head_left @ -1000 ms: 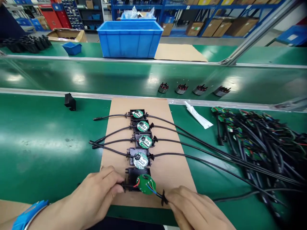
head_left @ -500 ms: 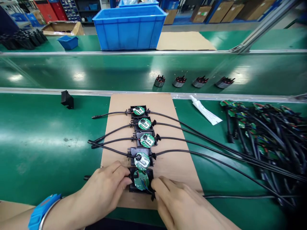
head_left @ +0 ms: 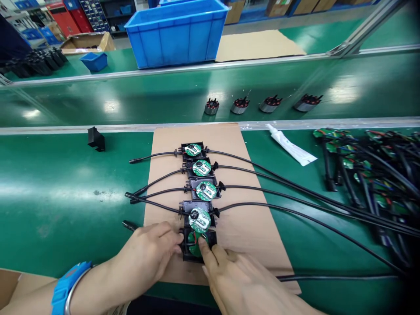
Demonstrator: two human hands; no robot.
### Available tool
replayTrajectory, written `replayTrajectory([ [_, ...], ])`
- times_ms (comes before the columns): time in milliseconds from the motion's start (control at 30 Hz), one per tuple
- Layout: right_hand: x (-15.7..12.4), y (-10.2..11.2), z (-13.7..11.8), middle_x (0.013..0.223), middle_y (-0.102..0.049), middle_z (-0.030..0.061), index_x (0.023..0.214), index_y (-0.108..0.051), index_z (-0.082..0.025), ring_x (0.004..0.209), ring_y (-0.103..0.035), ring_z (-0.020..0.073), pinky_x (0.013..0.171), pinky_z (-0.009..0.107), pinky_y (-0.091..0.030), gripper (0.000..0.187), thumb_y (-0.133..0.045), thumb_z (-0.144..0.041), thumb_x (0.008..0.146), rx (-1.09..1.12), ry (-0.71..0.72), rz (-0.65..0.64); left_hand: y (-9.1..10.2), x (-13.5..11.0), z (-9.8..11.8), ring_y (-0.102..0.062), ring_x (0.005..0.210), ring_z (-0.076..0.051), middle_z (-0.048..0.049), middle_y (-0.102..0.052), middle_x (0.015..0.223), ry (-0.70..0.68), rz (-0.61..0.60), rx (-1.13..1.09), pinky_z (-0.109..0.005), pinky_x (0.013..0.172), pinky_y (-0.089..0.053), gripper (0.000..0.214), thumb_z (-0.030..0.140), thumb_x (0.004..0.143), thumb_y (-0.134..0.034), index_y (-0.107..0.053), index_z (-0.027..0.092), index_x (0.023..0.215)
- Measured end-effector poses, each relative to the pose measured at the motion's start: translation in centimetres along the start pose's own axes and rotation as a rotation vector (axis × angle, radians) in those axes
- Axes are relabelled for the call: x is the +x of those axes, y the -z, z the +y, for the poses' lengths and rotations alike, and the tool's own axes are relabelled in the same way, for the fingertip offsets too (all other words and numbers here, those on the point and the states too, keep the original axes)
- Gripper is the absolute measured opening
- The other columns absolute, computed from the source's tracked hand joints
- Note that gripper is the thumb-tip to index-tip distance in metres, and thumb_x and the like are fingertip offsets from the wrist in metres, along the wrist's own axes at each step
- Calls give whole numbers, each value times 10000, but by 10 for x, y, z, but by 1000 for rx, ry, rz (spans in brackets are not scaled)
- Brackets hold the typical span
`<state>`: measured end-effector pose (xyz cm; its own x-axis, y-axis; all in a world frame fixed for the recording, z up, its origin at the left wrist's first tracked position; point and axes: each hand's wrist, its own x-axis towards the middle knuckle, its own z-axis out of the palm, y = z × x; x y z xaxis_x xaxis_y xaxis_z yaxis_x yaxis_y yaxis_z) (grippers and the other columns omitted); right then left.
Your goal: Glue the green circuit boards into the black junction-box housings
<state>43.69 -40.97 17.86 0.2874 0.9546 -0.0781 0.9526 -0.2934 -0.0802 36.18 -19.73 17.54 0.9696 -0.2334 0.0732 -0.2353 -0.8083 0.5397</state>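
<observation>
I look down at my two hands on a brown card sheet (head_left: 239,227) that lies on the green counter (head_left: 65,197). My left hand (head_left: 154,256) has its fingers curled close together. Their tips pinch the left side of the nearest black box (head_left: 188,256). On that wrist is a blue band (head_left: 67,284).

My right hand (head_left: 236,280) is not holding anything. Its first finger (head_left: 205,253) is stretched out and its tip pushes down on the round green board (head_left: 193,245) that sits inside the black box. The other fingers lie flat and close together on the card.

The black box is at the near end of a row of five boxes, close to the near edge of the card. The next box (head_left: 199,219) touches it, and its own green board sits on top. Thin black wires (head_left: 295,205) run out of the boxes to the left and to the right.

On the right of the counter is a big heap of wires and green boards (head_left: 370,175). A white tube (head_left: 290,148) lies between the heap and the card. A small black part (head_left: 96,139) sits alone on the left.

Past the card, on the shiny green belt (head_left: 98,105), four little metal motor parts (head_left: 241,106) stand in a line. Behind them is a big blue bin (head_left: 177,33), with a small blue tray (head_left: 94,61) beside it.
</observation>
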Motion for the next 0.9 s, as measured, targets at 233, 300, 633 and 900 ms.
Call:
replayTrajectory([
  [233, -1, 1, -1, 820, -682, 102, 1184, -608, -52, 521, -585, 182, 423, 323, -365, 568, -516, -90, 624, 40, -21, -55, -3, -2, 10, -600, 619, -206, -41, -609, 778, -6, -71, 213, -332, 504, -538, 217, 79, 893, -345, -530, 185, 932],
  [300, -1, 1, -1, 816, -679, 112, 1177, -610, -42, 531, -584, 187, 429, 323, -361, 565, -516, -92, 622, 58, -14, -65, -6, -1, 11, -594, 609, -212, -43, -601, 771, 26, -133, 269, -354, 510, -546, 223, 48, 853, -353, -525, 183, 899],
  [633, 4, 4, 2, 827, -686, 126, 1134, -633, -61, 579, -605, 205, 468, 321, -395, 475, -532, -101, 671, 108, -8, -93, 3, 15, 15, -648, 681, -230, -77, -660, 820, 104, -199, 380, -384, 602, -582, 162, 100, 840, -474, -625, 148, 872],
  [900, 3, -1, -2, 863, -693, 148, 1235, -569, -2, 575, -611, 198, 470, 300, -408, 601, -549, -110, 644, 128, -19, -81, -19, -25, 29, -606, 1112, -255, -173, -619, 1237, -182, -58, 730, -335, 874, -533, 494, 28, 844, -301, -499, 2, 1295],
])
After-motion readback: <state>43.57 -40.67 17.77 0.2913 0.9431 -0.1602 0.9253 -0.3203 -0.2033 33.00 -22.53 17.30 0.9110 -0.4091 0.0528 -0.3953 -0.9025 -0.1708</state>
